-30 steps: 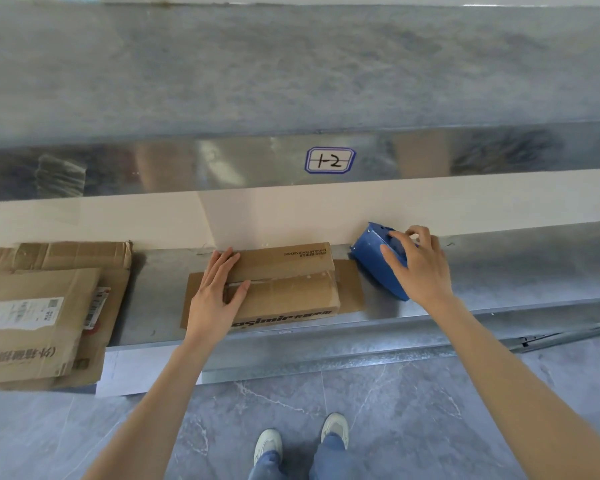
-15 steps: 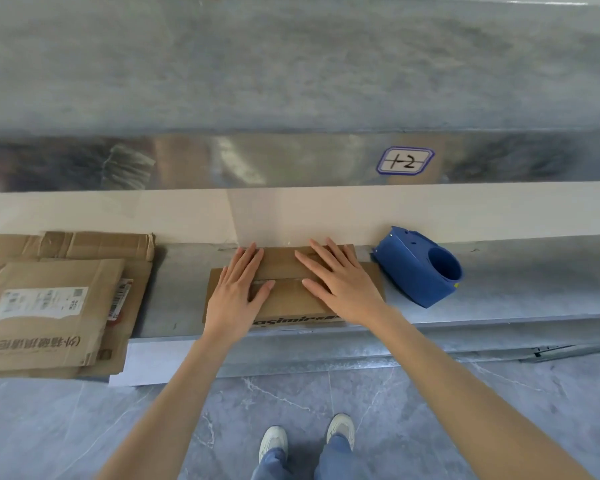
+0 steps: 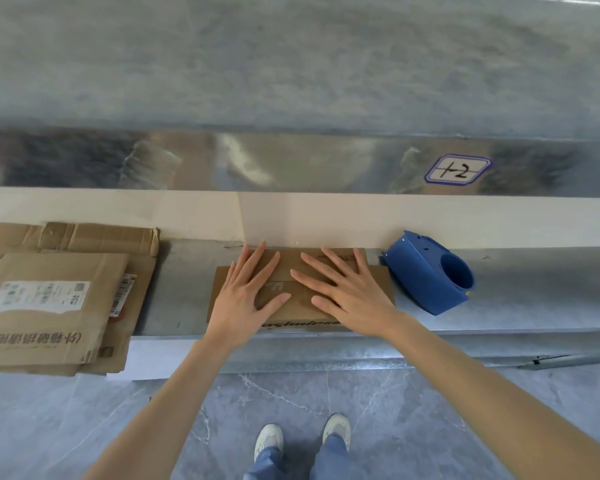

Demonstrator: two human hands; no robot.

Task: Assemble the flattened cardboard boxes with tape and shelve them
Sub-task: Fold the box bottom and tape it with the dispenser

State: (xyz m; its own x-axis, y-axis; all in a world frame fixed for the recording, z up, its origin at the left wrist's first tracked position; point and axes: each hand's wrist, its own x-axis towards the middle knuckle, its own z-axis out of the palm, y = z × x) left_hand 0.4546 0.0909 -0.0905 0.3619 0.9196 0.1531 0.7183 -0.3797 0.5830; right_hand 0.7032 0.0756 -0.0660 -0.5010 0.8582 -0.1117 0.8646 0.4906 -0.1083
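Your left hand and right hand lie flat, fingers straight, gripping nothing, on the small brown cardboard box at frame centre; press evenly along the seam.

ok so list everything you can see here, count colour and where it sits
lower shelf: one, grey metal, across the middle
upper shelf: one, grey metal, above
flattened cardboard boxes: several stacked, brown, lower shelf's left end
small cardboard box: one, brown, mid lower shelf
tape dispenser: one, blue, right of the small box
label: one, white with blue border, upper shelf's front edge
floor: grey tile, below
shoes: two, pale, on floor
left hand: one, flat on small box
right hand: one, flat on small box
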